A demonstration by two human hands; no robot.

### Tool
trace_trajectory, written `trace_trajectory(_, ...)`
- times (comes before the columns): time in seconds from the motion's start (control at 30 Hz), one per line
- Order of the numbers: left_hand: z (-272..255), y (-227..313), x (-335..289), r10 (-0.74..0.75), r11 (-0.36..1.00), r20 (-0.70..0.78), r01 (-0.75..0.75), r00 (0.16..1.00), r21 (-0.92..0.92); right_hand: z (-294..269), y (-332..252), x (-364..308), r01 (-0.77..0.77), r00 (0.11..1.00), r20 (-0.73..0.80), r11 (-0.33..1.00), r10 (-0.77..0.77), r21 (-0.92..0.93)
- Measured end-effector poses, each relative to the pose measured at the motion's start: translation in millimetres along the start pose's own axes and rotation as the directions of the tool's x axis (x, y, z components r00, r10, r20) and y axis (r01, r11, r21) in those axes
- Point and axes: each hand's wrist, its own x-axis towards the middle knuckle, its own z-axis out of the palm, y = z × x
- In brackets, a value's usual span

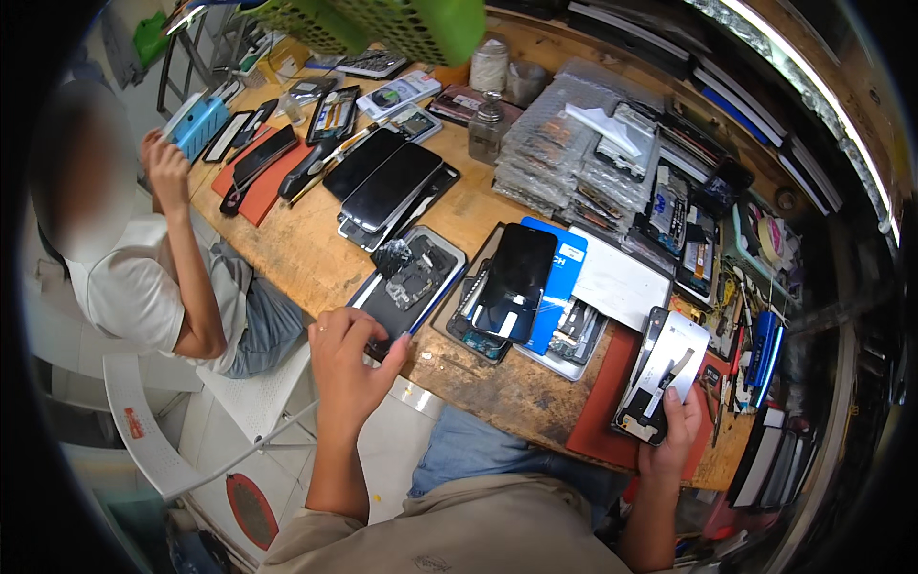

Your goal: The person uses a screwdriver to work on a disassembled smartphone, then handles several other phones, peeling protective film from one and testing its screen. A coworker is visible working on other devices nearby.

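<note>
My left hand point(349, 368) is at the near corner of a dark, silver-rimmed tray point(451, 251), thumb and curled fingers closed on its edge. Loose phone parts point(417, 277) and a crumpled dark piece lie in this tray. On the right, my right hand point(677, 432) grips an opened phone point(660, 378) by its lower right edge. A silvery panel with a dark flex cable shows on top of it. Below the phone is a red mat point(601, 409). Between my hands, a black phone point(516, 282) lies over a blue flat package point(564, 277).
A person point(143, 277) sits at the far left, hands raised near a blue box point(196, 124). Bubble-wrapped stacks point(559, 134), a glass bottle point(486, 129) and stacked phones point(392, 187) cover the workbench point(287, 268). Overhead hangs a green basket point(421, 29). Tools point(741, 344) crowd the right edge.
</note>
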Motion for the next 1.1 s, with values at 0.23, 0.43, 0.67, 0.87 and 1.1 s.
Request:
trace_trajectory(0.23,-4,-11,-13,-0.058,0.996,-0.034,0.060,0.998,0.060,71,-12,-24,-0.168,0.949,0.278,0.985,0.150,0.043)
trace_trajectory(0.43,-6,-17,-24,-0.110,0.992,0.010,0.110,0.994,-0.064,167,22,-34,-0.479,0.699,0.579,0.876,0.420,-0.057)
trace_trajectory(0.67,5,-14,-41,-0.102,0.976,-0.097,0.080,0.990,-0.205,244,78,-28,-0.402,0.769,0.491,0.907,0.408,-0.124)
trace_trajectory(0.87,3,-18,-43,-0.096,0.956,-0.048,0.079,0.994,-0.282,254,93,-18,-0.384,0.816,0.406,0.911,0.412,-0.152)
trace_trajectory(1.1,6,-16,-33,-0.018,0.996,-0.028,0.015,0.999,-0.089,242,78,-31,-0.302,0.713,0.553,0.901,0.431,-0.312)
